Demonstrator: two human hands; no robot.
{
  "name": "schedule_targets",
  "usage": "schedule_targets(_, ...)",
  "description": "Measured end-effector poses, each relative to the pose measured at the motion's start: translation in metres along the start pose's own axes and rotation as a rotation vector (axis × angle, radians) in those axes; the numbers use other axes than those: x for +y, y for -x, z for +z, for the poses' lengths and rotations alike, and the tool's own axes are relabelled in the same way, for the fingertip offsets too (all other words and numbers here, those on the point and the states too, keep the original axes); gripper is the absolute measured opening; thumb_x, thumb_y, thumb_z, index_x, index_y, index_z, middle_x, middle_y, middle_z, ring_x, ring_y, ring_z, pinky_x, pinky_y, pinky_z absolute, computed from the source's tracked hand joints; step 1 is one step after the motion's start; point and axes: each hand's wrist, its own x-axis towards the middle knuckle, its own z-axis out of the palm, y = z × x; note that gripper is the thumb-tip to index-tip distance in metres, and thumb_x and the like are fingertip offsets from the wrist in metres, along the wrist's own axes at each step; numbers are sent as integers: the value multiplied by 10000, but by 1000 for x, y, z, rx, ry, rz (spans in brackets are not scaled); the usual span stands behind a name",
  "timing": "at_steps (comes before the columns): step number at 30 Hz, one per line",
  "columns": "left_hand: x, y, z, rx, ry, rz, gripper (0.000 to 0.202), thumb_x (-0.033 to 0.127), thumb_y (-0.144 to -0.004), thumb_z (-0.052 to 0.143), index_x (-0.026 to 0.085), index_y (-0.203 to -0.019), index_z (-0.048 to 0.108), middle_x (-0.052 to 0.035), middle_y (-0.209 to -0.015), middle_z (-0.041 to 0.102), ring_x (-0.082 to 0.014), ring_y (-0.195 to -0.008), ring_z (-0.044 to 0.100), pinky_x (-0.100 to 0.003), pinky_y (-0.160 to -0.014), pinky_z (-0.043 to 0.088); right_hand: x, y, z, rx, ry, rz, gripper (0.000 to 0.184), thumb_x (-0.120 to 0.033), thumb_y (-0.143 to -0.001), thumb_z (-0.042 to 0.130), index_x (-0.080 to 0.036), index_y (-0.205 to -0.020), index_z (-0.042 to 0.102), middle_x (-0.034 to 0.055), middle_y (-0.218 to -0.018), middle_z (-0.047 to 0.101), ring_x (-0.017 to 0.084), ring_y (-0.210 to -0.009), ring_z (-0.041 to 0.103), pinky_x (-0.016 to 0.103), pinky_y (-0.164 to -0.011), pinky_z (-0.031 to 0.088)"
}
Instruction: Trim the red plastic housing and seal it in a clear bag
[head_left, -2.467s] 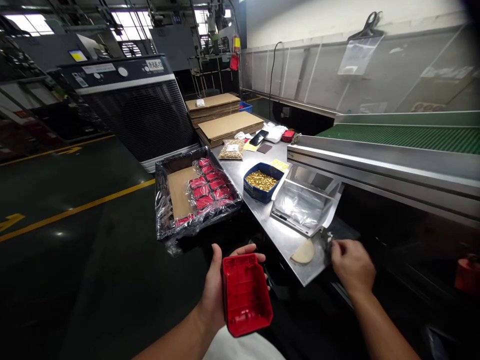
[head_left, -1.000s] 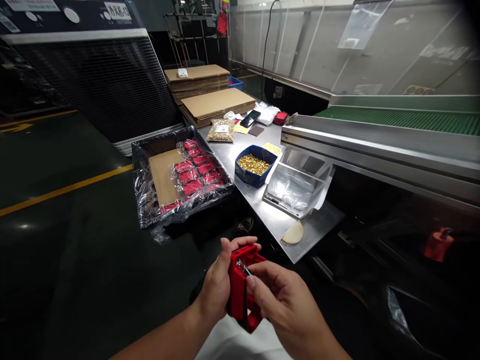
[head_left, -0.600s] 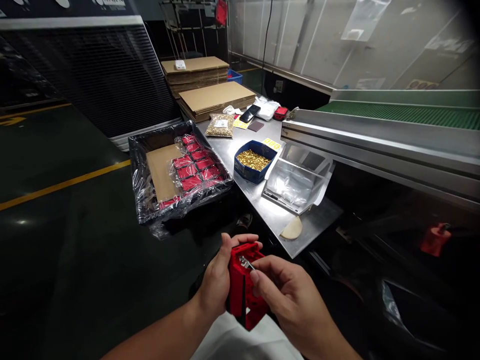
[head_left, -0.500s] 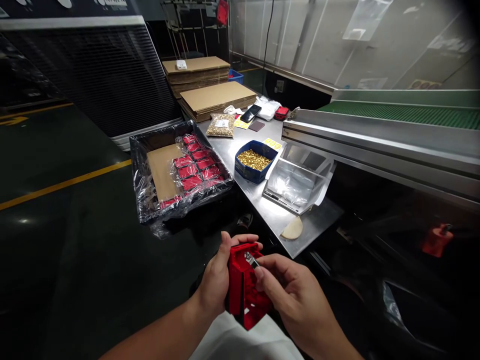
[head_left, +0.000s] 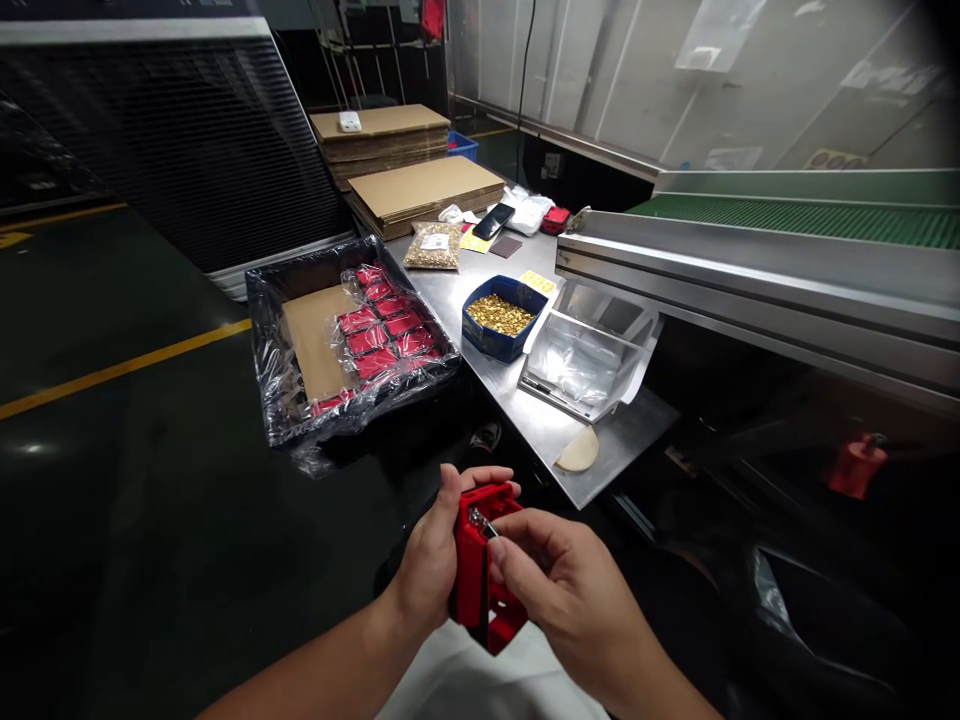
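Note:
My left hand (head_left: 433, 545) is wrapped round a hollow red plastic housing (head_left: 472, 580) with a black strip along its side. The housing is tilted, its open face turned to the right. Between the thumb and fingers of my right hand (head_left: 551, 570) is a small shiny metal part (head_left: 480, 521). Its silvery end lies inside the upper part of the housing, near the left inner wall. My fingers cover the rest of the metal part, and its exact kind cannot be made out.
A plastic-lined black crate (head_left: 259, 345) holds several wrapped red pieces. On the metal table (head_left: 510, 400) are a blue bin (head_left: 491, 345) of small golden parts, a clear-lidded box (head_left: 574, 360) and a pale half-round piece (head_left: 577, 450). A conveyor (head_left: 750, 275) runs along the right.
My right hand has brought the metal part leftward, deeper into the housing and closer to its left inner wall. The background has shifted slightly left and up with my head.

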Motion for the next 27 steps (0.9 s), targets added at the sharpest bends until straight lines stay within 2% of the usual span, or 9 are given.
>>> schedule_targets(4,-1,1,1,-16,-46,0,709,750,-906,313,164,-1171,609,-168,-1211,601,-387,-1133,568,-498,-990,422,-7,0,-3,-17,-24,13,281,-406,-906,618,-132,-936,674,36,-740,618,121,-631,504,226,-560,415)
schedule_targets(8,-1,3,4,-12,-6,-29,706,746,-905,338,149,-1162,613,-163,-1164,625,-343,-1090,595,-436,-968,447,-12,3,-8,23,27,-9,285,-409,-907,610,-134,-857,666,23,-700,603,110,-601,486,216,-536,395)
schedule_targets(12,0,3,7,-29,113,-113,642,689,-939,343,141,-1145,607,-150,-1074,648,-262,-945,637,-339,-844,494,-11,6,-18,162,334,-203,181,-345,-912,597,-203,-991,677,20,-787,655,130,-642,568,238,-586,442)
schedule_targets(15,2,4,8,-37,150,-173,652,683,-941,346,120,-1131,614,-145,-1005,648,-229,-861,636,-305,-793,500,-10,5,-23,154,597,-373,152,-255,-888,598,-238,-1018,675,5,-786,630,129,-655,559,252,-612,437)
schedule_targets(17,2,4,8,-46,156,-199,665,688,-938,344,113,-1132,615,-140,-956,643,-220,-826,628,-305,-775,502,-10,3,-24,130,676,-428,169,-222,-886,582,-236,-1031,668,7,-788,619,133,-678,557,256,-620,430)
schedule_targets(22,3,2,8,-56,141,-221,683,703,-929,343,111,-1140,610,-137,-928,632,-218,-802,612,-327,-769,507,-12,0,-23,122,715,-458,179,-193,-888,577,-229,-1039,666,5,-804,630,133,-712,572,249,-629,431)
schedule_targets(27,2,2,7,-73,139,-232,655,693,-933,365,121,-1125,619,-123,-907,635,-183,-770,608,-269,-739,494,-11,0,-25,101,697,-470,172,-196,-895,585,-229,-1044,665,6,-812,642,128,-721,589,238,-642,448)
